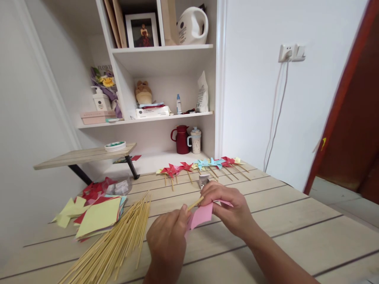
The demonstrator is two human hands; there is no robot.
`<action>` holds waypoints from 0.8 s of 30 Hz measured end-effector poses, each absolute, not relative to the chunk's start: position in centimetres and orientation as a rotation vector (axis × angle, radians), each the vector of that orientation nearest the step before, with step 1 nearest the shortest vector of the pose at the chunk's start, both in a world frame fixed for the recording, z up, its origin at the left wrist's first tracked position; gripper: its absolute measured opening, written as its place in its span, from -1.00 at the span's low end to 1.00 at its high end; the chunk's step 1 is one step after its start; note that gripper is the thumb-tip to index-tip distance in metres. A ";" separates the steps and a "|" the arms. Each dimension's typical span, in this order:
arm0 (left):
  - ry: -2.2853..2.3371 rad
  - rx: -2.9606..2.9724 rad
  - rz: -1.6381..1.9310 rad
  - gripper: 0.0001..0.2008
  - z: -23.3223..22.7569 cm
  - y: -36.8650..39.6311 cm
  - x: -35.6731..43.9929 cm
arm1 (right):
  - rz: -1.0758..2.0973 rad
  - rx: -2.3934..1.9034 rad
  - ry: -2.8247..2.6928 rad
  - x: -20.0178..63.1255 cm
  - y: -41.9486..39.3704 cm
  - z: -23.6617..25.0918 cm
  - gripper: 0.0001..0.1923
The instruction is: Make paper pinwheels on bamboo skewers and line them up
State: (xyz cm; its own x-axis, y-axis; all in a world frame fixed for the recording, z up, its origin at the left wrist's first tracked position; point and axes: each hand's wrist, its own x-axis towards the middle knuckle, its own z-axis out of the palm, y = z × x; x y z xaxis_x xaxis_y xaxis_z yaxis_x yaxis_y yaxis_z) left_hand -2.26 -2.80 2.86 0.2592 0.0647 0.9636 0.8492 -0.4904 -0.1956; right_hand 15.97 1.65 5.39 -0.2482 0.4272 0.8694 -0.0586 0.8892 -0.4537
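Observation:
Above the front of the table, my left hand (168, 236) is closed around a thin wooden stick (195, 203), its thumb lying along it. My right hand (226, 205) pinches the stick's other end together with a pink paper pinwheel (202, 217), whose folded blades hang below the stick between both hands. The fingers hide where stick and paper meet. Just beyond my right hand stands a small grey open box (204, 181). To the left of my left hand lies a large heap of thin wooden sticks (124, 228).
Finished paper pinwheels (170, 170) on sticks lie along the table's back edge. Coloured paper squares (99, 219) and a clear plastic box (120, 186) are at the left, near a small raised shelf (83, 156). A dark red jug (182, 140) stands behind.

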 end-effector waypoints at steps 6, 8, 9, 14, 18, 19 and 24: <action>-0.831 -1.711 -1.147 -0.92 3.3 -3.1 -2.5 | 0.528 -0.280 -1.699 15.7 1.4 4.9 -0.93; -0.805 -1.685 -1.141 -0.88 3.5 -3.2 -2.3 | 0.594 -0.280 -1.633 15.6 1.4 4.7 -0.91; -0.792 -1.673 -1.144 -0.87 3.6 -3.3 -2.3 | 0.631 -0.285 -1.604 15.6 1.4 4.5 -0.85; -0.775 -1.665 -1.158 -0.91 3.4 -3.3 -2.2 | 0.503 -0.275 -1.676 15.6 1.5 4.7 -0.73; -0.815 -1.676 -1.107 -0.94 3.2 -3.5 -2.4 | 0.284 -0.203 -1.725 15.5 1.2 5.4 -0.84; -0.814 -1.673 -1.104 -0.95 3.2 -3.6 -2.4 | 0.257 -0.197 -1.731 15.5 1.0 5.5 -0.85; -0.776 -1.726 -1.182 -0.92 2.5 -3.7 -2.6 | 0.081 -0.169 -1.772 15.6 0.5 5.9 -0.85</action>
